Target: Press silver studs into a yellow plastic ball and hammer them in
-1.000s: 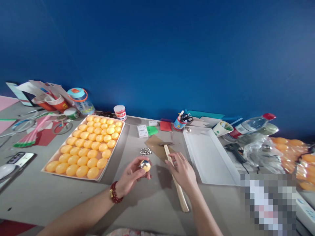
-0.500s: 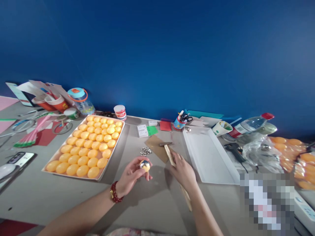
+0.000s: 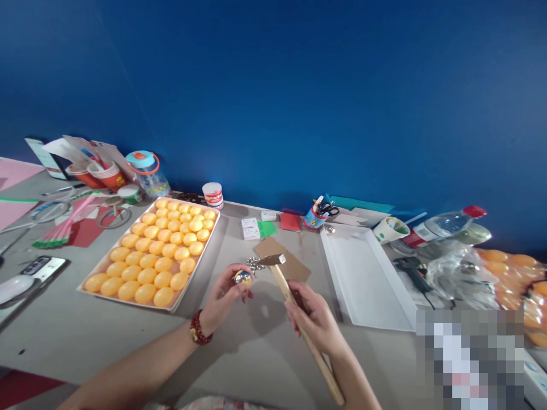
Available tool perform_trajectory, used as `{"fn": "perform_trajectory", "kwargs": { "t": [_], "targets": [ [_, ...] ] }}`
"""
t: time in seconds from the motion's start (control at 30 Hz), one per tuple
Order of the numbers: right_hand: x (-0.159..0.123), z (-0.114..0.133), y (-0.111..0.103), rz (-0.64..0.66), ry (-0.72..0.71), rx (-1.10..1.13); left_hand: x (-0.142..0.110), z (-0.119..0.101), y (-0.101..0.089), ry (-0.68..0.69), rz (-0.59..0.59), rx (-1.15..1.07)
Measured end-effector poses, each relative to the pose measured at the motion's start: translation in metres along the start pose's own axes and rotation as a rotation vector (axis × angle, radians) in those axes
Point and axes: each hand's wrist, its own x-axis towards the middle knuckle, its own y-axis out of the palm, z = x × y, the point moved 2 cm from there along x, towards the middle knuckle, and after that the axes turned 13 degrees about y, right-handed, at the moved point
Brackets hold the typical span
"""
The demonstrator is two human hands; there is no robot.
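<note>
Wooden-handled hammer (image 3: 306,337) in R hand (image 3: 315,318), tilted

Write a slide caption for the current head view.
Left hand holding a shiny ball, right hand gripping a hammer by its wooden handle.

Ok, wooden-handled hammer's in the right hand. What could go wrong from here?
Pinched fingers: the left hand holds the round, shiny metallic ball near the hammer head, so a stray swing might catch them.
Slip: the ball looks smooth and sits in the fingers, so a knock could pop it loose.
Scatter: the small silvery pieces lie beside the hammer head.
</note>
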Motion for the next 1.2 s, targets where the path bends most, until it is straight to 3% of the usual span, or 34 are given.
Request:
{"fn": "perform_trajectory", "kwargs": {
  "t": [0.2, 0.4, 0.5, 0.6, 0.7, 0.93, 1.2],
  "targets": [
    [-0.004, -0.001, 0.003, 0.083, -0.016, 0.064, -0.001, 0.001, -0.001, 0.026, -0.018, 0.02],
    [0.001, -0.002, 0.002, 0.038, -0.077, 0.321, 0.001, -0.003, 0.003, -0.003, -0.032, -0.018],
    [0.005, -0.003, 0.002, -0.02, -0.107, 0.346, 0.001, -0.003, 0.003, -0.028, -0.037, -0.026],
    [0.007, -0.005, 0.005, 0.003, -0.088, 0.349, 0.001, -0.002, 0.003, -0.038, -0.025, -0.007],
    [0.008, -0.009, 0.009, -0.009, -0.091, 0.249, 0.001, -0.001, 0.002, -0.015, -0.03, 0.035],
    [0.007, -0.01, 0.01, -0.237, -0.18, -0.243, 0.001, -0.003, 0.002, 0.004, -0.067, 0.109],
    [0.009, -0.013, 0.008, -0.252, -0.208, -0.325, 0.005, -0.01, 0.008, 0.018, -0.048, 0.156]
  ]
}}
